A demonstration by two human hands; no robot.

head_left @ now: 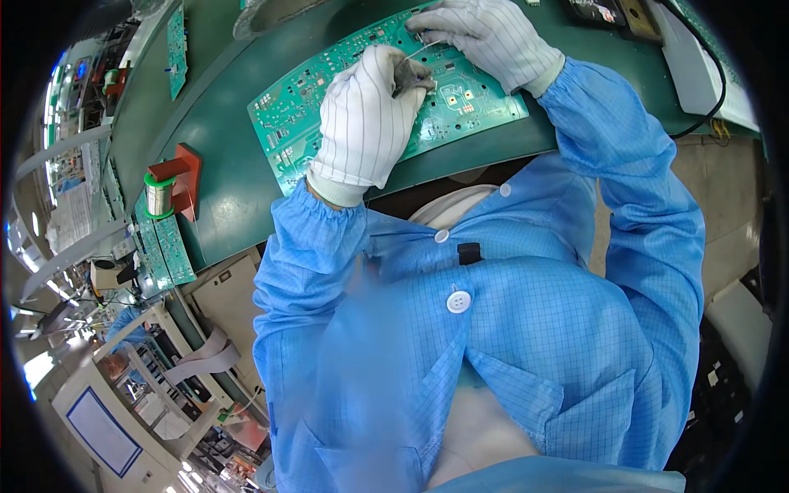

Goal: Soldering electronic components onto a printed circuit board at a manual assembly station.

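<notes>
A large green circuit board [283, 123] dotted with small components lies on the green table in front of me. My left hand [366, 119], in a white striped glove with dark, soiled fingertips, is closed in a pinch above the board's middle. Over its far right part, my right hand [489, 41] wears a matching glove and has its fingers curled together. A thin silvery wire [422, 49] spans the small gap between the two hands. Its ends disappear at the fingers, and whatever else the left fingers grip is hidden.
Left of the board, a spool of solder wire [159, 197] sits on a red-brown stand [187, 177]. Smaller circuit boards [177, 49] lie along the table's left side. At the far right are a dark box [598, 11] and a black cable [722, 82].
</notes>
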